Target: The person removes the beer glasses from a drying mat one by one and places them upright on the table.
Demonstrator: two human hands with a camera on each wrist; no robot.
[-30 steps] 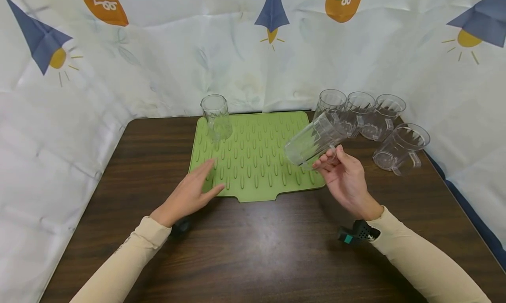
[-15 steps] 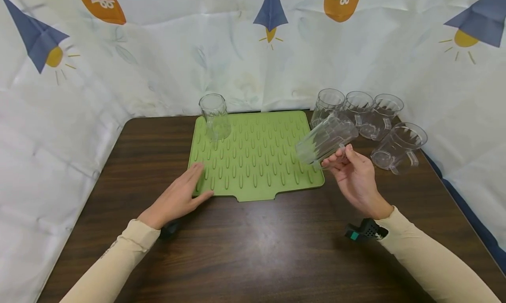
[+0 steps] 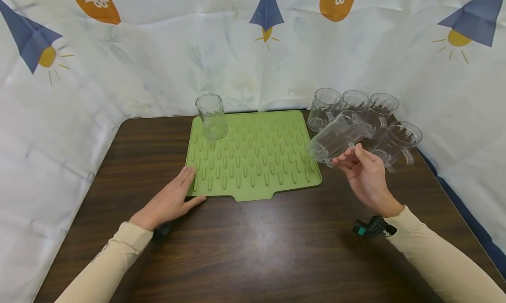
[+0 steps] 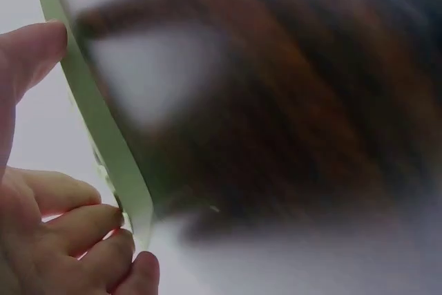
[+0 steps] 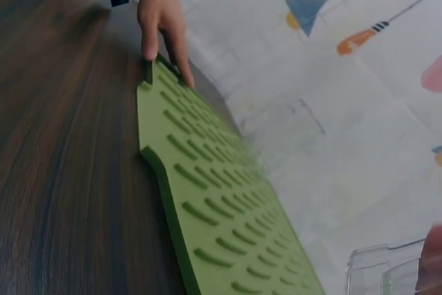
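My right hand [image 3: 367,180] pinches the handle of a clear mug [image 3: 332,140], which is tipped on its side in the air by the right edge of the green ridged mat [image 3: 253,162]. Only the rim part of this mug [image 5: 387,267] shows in the right wrist view. My left hand [image 3: 166,204] lies with straight fingers at the mat's front left corner; in the left wrist view its fingertips [image 4: 55,36] meet the mat's edge [image 4: 117,150]. Another clear mug [image 3: 213,118] stands upright on the mat's back left corner.
Several clear mugs stand at the back right of the dark wooden table [image 3: 253,250], among them a left one [image 3: 322,112] and a front one [image 3: 399,140], partly behind the held mug and hand. A white printed curtain [image 3: 166,66] hangs behind.
My right hand has moved right with the tipped mug, away from over the mat. My left hand has drawn back left and toward me, to the mat's front left corner.
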